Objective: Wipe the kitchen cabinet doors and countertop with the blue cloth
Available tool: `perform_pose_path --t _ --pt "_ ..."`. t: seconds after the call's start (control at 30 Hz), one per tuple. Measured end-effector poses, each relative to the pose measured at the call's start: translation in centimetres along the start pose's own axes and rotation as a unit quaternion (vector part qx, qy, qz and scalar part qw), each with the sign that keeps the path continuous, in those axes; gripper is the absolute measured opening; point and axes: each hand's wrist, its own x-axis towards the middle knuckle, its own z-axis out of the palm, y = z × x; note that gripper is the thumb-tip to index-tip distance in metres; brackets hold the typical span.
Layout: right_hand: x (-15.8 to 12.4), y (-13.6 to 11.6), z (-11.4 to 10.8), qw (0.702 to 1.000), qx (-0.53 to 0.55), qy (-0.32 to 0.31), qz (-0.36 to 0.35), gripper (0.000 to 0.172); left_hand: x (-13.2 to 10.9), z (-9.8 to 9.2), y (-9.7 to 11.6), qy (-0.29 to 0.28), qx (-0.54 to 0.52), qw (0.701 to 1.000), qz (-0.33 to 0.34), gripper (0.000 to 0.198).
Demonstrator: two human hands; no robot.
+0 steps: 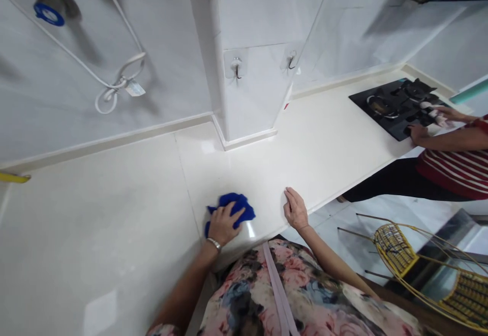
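A crumpled blue cloth [237, 205] lies on the pale, glossy countertop [145, 199], close to its front edge. My left hand [224, 222], with a wristwatch [214, 244] on its wrist, presses down on the cloth and grips it, fingers partly sunk into the folds. To the right, my right hand [295, 210] rests on the counter by the front edge, its fingers stretched out and nothing in them. A thin seam in the countertop runs just left of the cloth.
A wall pillar [251, 97] with two hooks juts onto the counter. At right, another person [453, 148] in a striped top wipes a black gas hob [392, 104]. A woven chair [396, 249] stands below. A tied white cable [114, 89] hangs on the left wall.
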Motion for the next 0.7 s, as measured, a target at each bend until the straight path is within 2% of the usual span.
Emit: perform_pose_path --t 0.1,0.2,0.3,0.4,0.53,0.63,0.7 --pt "-0.2 0.0 0.0 1.000 0.000 -0.009 0.002 0.062 -1.8 -1.6 -6.5 0.068 0.046 0.986 -0.148 0.046" --pt "-0.2 -0.1 -0.1 1.000 -0.012 -0.009 -0.003 0.063 -2.8 -3.2 -12.4 0.144 0.077 0.944 -0.286 0.046" --pt "0.0 -0.4 -0.3 1.000 -0.025 -0.002 -0.015 0.065 -2.9 -4.0 -15.5 0.190 0.098 0.900 -0.380 0.048" --pt "0.2 -0.6 -0.5 0.999 -0.031 -0.009 -0.018 0.067 -2.2 -3.8 -15.0 0.186 0.114 0.886 -0.409 0.051" --pt "0.0 -0.7 -0.7 0.999 -0.031 -0.024 -0.006 0.067 0.1 -3.5 -11.4 0.119 0.111 0.927 -0.339 0.052" --pt "-0.1 -0.8 -0.9 0.999 -0.029 -0.029 0.004 0.066 3.6 -3.8 -9.6 0.057 0.091 0.958 -0.267 0.049" --pt "-0.1 -1.0 -1.1 0.999 -0.027 -0.034 0.011 0.066 6.9 -4.2 -9.4 0.036 0.075 0.966 -0.245 0.049"
